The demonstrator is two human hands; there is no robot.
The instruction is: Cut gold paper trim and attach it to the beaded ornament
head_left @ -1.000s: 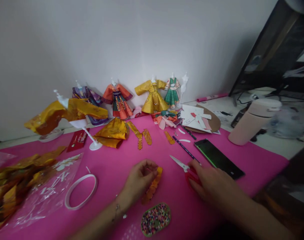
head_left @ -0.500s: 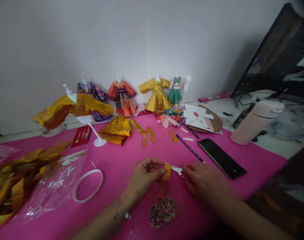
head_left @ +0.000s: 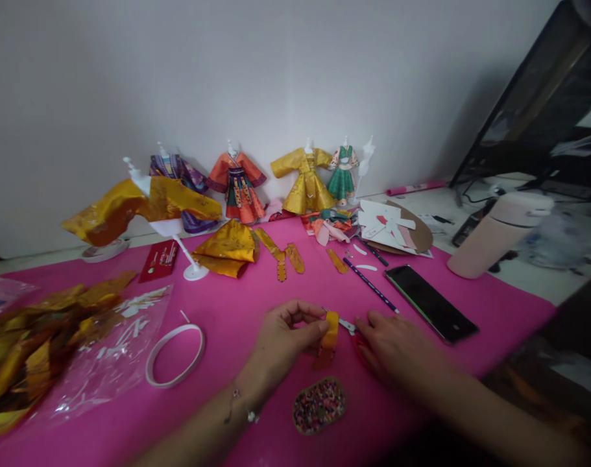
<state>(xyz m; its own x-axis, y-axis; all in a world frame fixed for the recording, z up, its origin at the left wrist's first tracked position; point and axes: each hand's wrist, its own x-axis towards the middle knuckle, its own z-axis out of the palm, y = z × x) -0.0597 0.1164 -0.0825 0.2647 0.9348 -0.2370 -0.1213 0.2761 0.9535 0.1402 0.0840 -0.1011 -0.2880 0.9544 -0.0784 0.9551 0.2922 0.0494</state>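
Yellow strip [head_left: 331,331], just beyond the beaded oval [head_left: 319,405], sits pinched in the left hand [head_left: 281,334] between thumb and finger, while the right hand [head_left: 391,342], curled round the red-handled scissors [head_left: 346,325], has brought their blades, clear a second ago, to its top, so blade and cloth seemingly meet.

Two bare forearms [head_left: 470,403], one bracelet [head_left: 235,393].
Left hand [head_left: 288,337]: just behind it, at the wrist, hung a thin, loose chain with a small dark bead and a pale, shiny charm [head_left: 253,416], its exact shape too small to tell. Right hand [head_left: 392,347]: fingers and back were bare.
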